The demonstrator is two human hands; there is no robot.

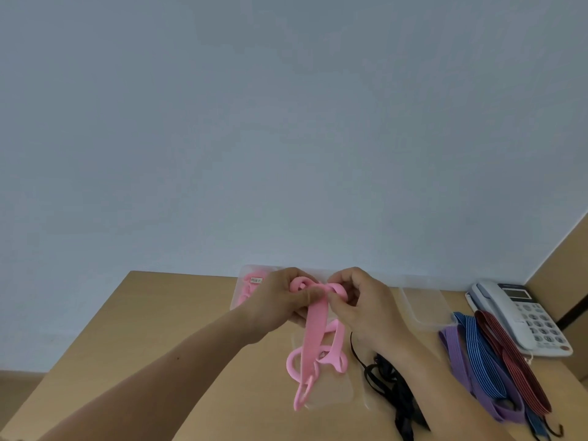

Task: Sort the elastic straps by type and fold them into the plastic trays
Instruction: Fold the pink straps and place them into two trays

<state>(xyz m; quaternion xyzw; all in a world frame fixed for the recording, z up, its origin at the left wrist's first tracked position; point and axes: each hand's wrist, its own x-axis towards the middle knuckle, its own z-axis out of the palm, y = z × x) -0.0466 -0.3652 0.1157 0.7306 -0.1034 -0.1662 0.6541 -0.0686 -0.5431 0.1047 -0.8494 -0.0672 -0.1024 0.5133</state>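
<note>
We pinch the pink strap (313, 326) with left hand (280, 302) and right hand (359, 305); its dangling tail may snag the tray (342, 397) below.

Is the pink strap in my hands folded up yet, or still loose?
Partly folded. The left hand and right hand pinch the pink strap at its coiled top; the rest dangles in loose loops over a clear tray.

The wooden tabletop (165, 329) carries clear trays (424, 308), 1 telephone (521, 316) at its far right corner, and coloured straps (477, 354) along its right edge.
</note>
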